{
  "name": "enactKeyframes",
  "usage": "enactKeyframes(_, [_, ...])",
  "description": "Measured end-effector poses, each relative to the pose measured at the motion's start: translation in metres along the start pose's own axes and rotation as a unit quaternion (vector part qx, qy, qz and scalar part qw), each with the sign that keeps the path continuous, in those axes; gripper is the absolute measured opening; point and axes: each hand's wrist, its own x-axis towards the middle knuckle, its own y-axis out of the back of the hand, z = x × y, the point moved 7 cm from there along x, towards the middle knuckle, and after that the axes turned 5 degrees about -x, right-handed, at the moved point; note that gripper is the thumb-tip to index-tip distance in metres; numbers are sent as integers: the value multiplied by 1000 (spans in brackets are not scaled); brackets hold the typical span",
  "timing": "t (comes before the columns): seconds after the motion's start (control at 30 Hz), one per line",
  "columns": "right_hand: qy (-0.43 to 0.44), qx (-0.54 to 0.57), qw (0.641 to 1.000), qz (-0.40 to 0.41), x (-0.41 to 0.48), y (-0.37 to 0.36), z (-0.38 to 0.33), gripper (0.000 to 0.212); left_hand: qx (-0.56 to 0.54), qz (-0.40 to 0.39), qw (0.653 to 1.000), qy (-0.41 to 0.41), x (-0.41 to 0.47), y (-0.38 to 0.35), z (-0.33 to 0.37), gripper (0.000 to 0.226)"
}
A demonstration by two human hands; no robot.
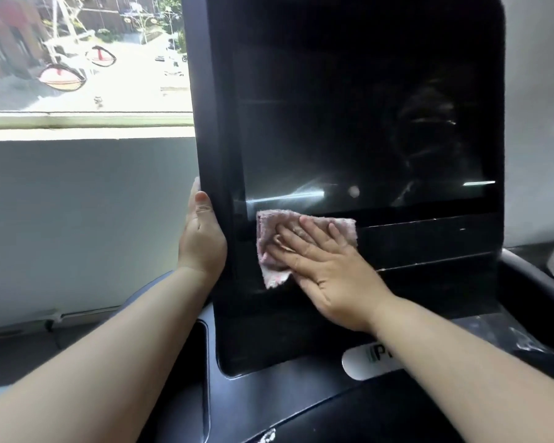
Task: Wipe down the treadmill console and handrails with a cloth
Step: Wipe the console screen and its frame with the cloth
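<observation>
Reaching in with both forearms (pixel 125 362) from the near edge. Pressing the pink cloth (pixel 271 225) flat with the right hand (pixel 327 276), fingers straight, so pushing rather than gripping, on the console (pixel 429 244) strip just below the screen (pixel 349 123), over by its left side. Bracing with the left hand (pixel 202 238), wrapping it round the console's left edge. Looking like mid-console wiping tbh. Probably needing a sweep right along that strip next with even pressure, then moving on to the handrails, not clearly showing.

Our right hand (pixel 325 266) presses a pink cloth (pixel 279 241) flat against the lower left of the dark treadmill console (pixel 365 123), fingers straight. Our left hand (pixel 202 235) grips the console's left edge. A window (pixel 77 59) lies far left.
</observation>
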Motion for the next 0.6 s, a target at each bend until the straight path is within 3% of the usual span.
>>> enactKeyframes(0.07, [-66,-13,998,18,6,25,47,54,14,-19,1000,4,-3,1,-2,50])
enactKeyframes(0.13, [-222,33,972,70,27,53,90,54,41,-32,999,-16,-11,5,2,47])
enactKeyframes(0.2, [-286,85,948,111,50,58,84,55,84,-3,995,-50,-22,10,11,47])
enactKeyframes(0.23, [-264,107,952,109,58,51,66,57,111,29,990,-77,-30,13,20,50])
enactKeyframes(0.33, [-61,158,985,36,50,18,-5,58,177,104,958,-201,-57,12,56,55])
enactKeyframes(0.43, [38,268,960,-69,21,12,-13,61,251,30,917,-309,-85,-23,72,51])
enactKeyframes(0.5, [31,345,934,-92,6,21,8,61,329,-55,874,-354,-105,-60,67,50])
enactKeyframes(0.6, [-109,396,911,38,-20,54,76,54,450,-78,821,-343,-123,-98,49,49])
